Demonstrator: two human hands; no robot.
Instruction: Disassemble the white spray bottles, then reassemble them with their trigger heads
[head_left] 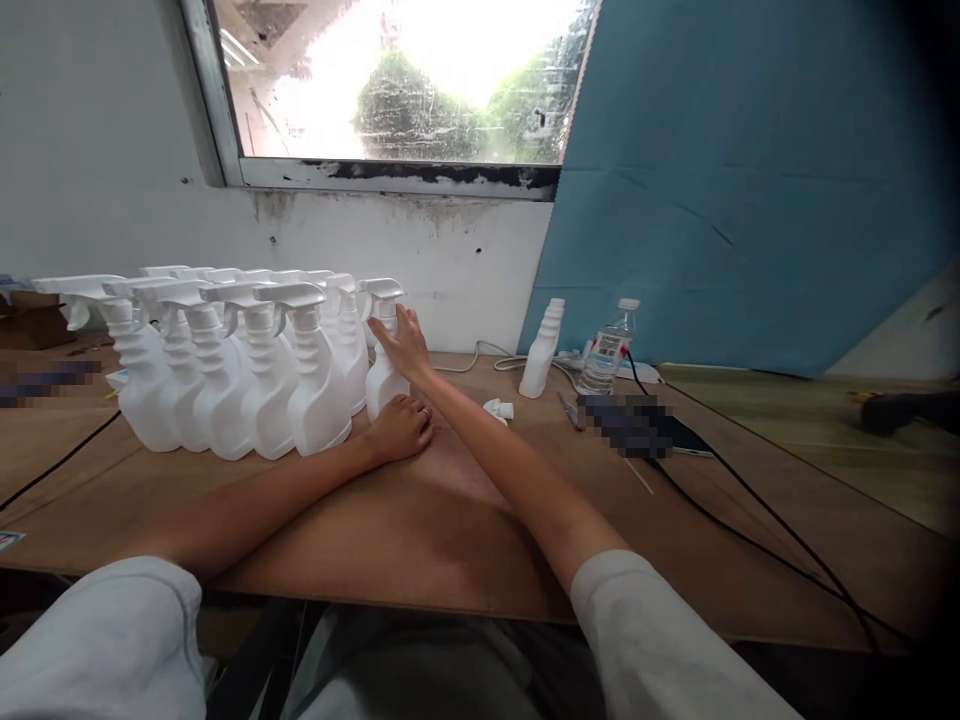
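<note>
Several white spray bottles [225, 405] with heads, clustered left. Just right, one held bottle [382, 383], upright, between both hands: left hand [403, 426] curled at its base, grip unclear; right hand [405, 345] closed round its neck, below trigger. Farther right, loose spray head [500, 409], then headless bottle [541, 355], both apart from hands.

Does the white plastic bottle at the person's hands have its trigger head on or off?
On: the white trigger head sits atop the bottle; whether it's tight, cannot tell.
</note>
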